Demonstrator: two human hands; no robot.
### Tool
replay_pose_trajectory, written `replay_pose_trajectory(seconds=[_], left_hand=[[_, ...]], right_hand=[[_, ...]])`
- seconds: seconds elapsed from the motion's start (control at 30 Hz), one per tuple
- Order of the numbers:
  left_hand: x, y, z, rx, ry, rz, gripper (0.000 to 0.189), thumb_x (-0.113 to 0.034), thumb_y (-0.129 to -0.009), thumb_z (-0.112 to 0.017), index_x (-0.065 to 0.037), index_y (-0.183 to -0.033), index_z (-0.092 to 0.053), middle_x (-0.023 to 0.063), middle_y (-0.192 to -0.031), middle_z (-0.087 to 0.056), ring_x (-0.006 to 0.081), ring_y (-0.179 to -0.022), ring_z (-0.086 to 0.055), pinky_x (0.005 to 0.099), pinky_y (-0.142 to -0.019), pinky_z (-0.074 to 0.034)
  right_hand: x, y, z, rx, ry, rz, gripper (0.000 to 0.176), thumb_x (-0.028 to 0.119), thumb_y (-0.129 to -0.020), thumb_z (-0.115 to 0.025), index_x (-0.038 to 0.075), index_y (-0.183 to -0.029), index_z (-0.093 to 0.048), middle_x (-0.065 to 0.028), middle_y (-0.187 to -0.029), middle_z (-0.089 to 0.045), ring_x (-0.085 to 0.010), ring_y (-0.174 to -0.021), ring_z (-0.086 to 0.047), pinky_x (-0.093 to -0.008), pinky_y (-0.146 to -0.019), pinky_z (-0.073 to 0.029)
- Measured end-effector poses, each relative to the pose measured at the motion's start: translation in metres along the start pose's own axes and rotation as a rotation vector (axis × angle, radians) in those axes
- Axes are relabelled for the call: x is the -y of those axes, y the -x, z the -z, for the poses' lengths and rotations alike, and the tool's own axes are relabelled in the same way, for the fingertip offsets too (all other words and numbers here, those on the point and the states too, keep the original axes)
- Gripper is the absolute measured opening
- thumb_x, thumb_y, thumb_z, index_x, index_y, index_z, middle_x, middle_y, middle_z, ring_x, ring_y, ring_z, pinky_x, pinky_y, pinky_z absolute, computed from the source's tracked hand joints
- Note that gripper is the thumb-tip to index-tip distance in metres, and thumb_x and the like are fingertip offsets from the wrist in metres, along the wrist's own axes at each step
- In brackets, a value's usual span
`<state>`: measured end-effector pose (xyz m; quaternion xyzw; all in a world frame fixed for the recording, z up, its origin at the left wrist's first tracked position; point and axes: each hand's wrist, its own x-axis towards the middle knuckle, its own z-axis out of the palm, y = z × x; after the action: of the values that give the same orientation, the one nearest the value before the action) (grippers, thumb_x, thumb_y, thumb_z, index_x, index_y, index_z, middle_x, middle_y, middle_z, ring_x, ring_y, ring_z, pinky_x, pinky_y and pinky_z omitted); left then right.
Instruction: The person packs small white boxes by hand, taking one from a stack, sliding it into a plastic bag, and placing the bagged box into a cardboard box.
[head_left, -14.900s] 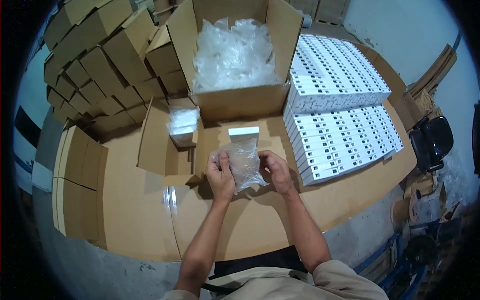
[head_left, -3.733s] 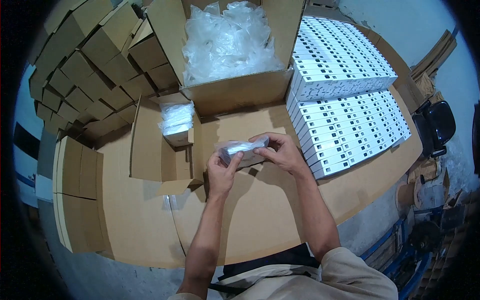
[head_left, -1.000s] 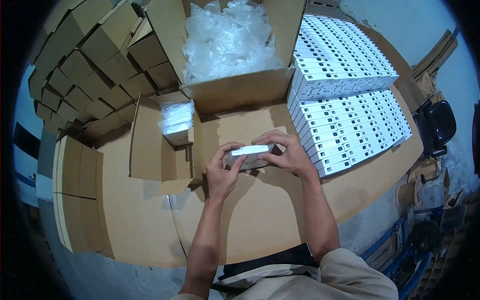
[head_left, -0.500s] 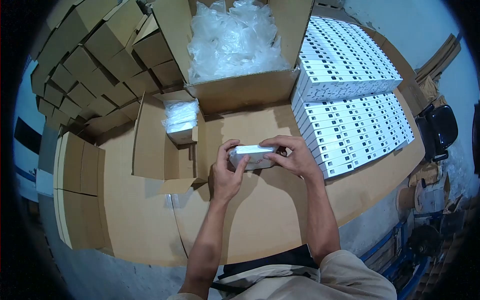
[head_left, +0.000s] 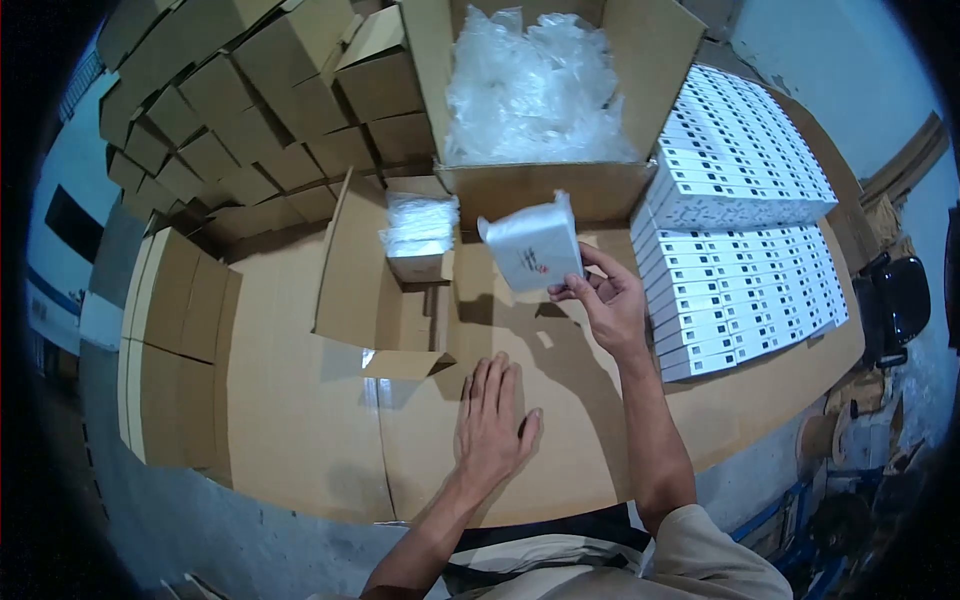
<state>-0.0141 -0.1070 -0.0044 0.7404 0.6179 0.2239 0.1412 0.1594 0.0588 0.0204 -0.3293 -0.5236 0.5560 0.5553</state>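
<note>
We see the right hand (head_left: 610,300), fingers pinched on a corner of the white flat box in a clear plastic bag (head_left: 532,245), held up at 12 o'clock of the left hand (head_left: 492,420). That hand lies empty on the cardboard-covered tabletop (head_left: 300,420), fingers spread. The box looks bagged but is not yet in the small open brown carton (head_left: 350,270) at its 9 o'clock. Rows of unbagged white boxes (head_left: 740,250) wait at 3 o'clock.

One bagged box (head_left: 533,245), two open cartons (head_left: 545,190)
</note>
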Motion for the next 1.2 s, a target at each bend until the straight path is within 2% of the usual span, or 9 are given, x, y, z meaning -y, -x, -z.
replay_pose_trajectory(seconds=[0.1, 0.2, 0.33, 0.37, 0.47, 0.57, 0.77, 0.97, 1.2], left_hand=[[-0.002, 0.011, 0.005, 0.037, 0.005, 0.018, 0.073, -0.03, -0.092, -0.069, 0.003, -0.15, -0.04, 0.0228, -0.157, -0.038, 0.0425, -0.147, -0.033, 0.0556, -0.122, -0.025], [-0.002, 0.013, 0.005, 0.032, -0.01, 0.027, 0.072, -0.031, -0.092, -0.068, 0.003, -0.149, -0.041, 0.0226, -0.157, -0.038, 0.0425, -0.147, -0.033, 0.0561, -0.122, -0.026], [-0.001, 0.013, 0.006, 0.034, 0.011, 0.026, 0.071, -0.031, -0.092, -0.068, 0.002, -0.149, -0.041, 0.0224, -0.157, -0.038, 0.0426, -0.147, -0.033, 0.0564, -0.121, -0.026], [0.0, 0.013, 0.006, 0.032, 0.013, 0.023, 0.071, -0.031, -0.092, -0.068, 0.002, -0.149, -0.041, 0.0224, -0.157, -0.038, 0.0426, -0.147, -0.033, 0.0565, -0.121, -0.026], [0.001, 0.012, 0.005, 0.029, 0.022, 0.019, 0.071, -0.031, -0.091, -0.069, 0.002, -0.148, -0.042, 0.0223, -0.157, -0.038, 0.0424, -0.147, -0.033, 0.0565, -0.121, -0.026], [0.001, 0.011, 0.007, 0.036, 0.041, 0.021, 0.07, -0.031, -0.091, -0.069, 0.001, -0.148, -0.042, 0.0221, -0.157, -0.037, 0.0421, -0.147, -0.033, 0.0563, -0.121, -0.026], [0.002, 0.01, 0.011, 0.05, 0.051, 0.025, 0.069, -0.03, -0.091, -0.068, 0.001, -0.147, -0.043, 0.0216, -0.157, -0.037, 0.0412, -0.147, -0.033, 0.0561, -0.121, -0.026], [0.004, 0.01, 0.009, 0.048, 0.053, 0.02, 0.069, -0.03, -0.091, -0.069, 0.001, -0.146, -0.044, 0.0209, -0.157, -0.038, 0.0401, -0.147, -0.033, 0.0563, -0.121, -0.026], [0.006, 0.01, 0.006, 0.029, 0.05, 0.016, 0.069, -0.031, -0.09, -0.069, 0.001, -0.146, -0.044, 0.0208, -0.157, -0.039, 0.04, -0.147, -0.034, 0.0563, -0.12, -0.027]], right_hand=[[0.006, -0.022, -0.039, 0.025, -0.073, 0.076, 0.035, -0.002, -0.101, -0.06, -0.008, -0.135, -0.052, -0.014, -0.114, -0.067, -0.0195, -0.1, -0.07, -0.0318, -0.083, -0.062], [0.001, -0.044, -0.072, 0.119, 0.038, 0.199, 0.03, 0.0, -0.103, -0.059, -0.006, -0.131, -0.051, -0.0132, -0.117, -0.066, -0.0186, -0.105, -0.069, -0.0314, -0.087, -0.059], [0.002, -0.056, -0.098, 0.204, 0.425, 0.295, 0.029, 0.002, -0.102, -0.058, -0.003, -0.129, -0.051, -0.0197, -0.108, -0.068, -0.0284, -0.1, -0.072, -0.0368, -0.087, -0.055], [-0.001, -0.058, -0.104, 0.226, 0.361, 0.372, 0.028, 0.002, -0.101, -0.058, -0.002, -0.128, -0.05, -0.0243, -0.103, -0.067, -0.0347, -0.094, -0.071, -0.0408, -0.082, -0.055], [0.0, -0.06, -0.106, 0.338, 0.46, 0.277, 0.027, 0.003, -0.102, -0.057, -0.001, -0.127, -0.05, -0.0255, -0.103, -0.065, -0.0377, -0.091, -0.069, -0.0443, -0.08, -0.053], [-0.016, -0.064, -0.105, 0.347, 0.598, 0.377, 0.027, 0.003, -0.103, -0.057, -0.002, -0.128, -0.052, -0.0205, -0.108, -0.066, -0.0289, -0.096, -0.069, -0.0379, -0.083, -0.056], [-0.002, -0.062, -0.097, 0.334, 0.762, 0.459, 0.03, 0.001, -0.099, -0.06, -0.001, -0.128, -0.053, -0.0212, -0.117, -0.063, -0.0346, -0.099, -0.064, -0.0435, -0.087, -0.055], [0.004, -0.062, -0.094, 0.373, 0.854, 0.386, 0.034, -0.001, -0.096, -0.062, 0.001, -0.128, -0.054, -0.0183, -0.116, -0.063, -0.0378, -0.105, -0.06, -0.0461, -0.091, -0.049], [-0.001, -0.07, -0.097, 0.419, 0.81, 0.553, 0.032, 0.002, -0.092, -0.067, 0.002, -0.122, -0.057, -0.0154, -0.115, -0.061, -0.0373, -0.098, -0.061, -0.0467, -0.085, -0.05]])
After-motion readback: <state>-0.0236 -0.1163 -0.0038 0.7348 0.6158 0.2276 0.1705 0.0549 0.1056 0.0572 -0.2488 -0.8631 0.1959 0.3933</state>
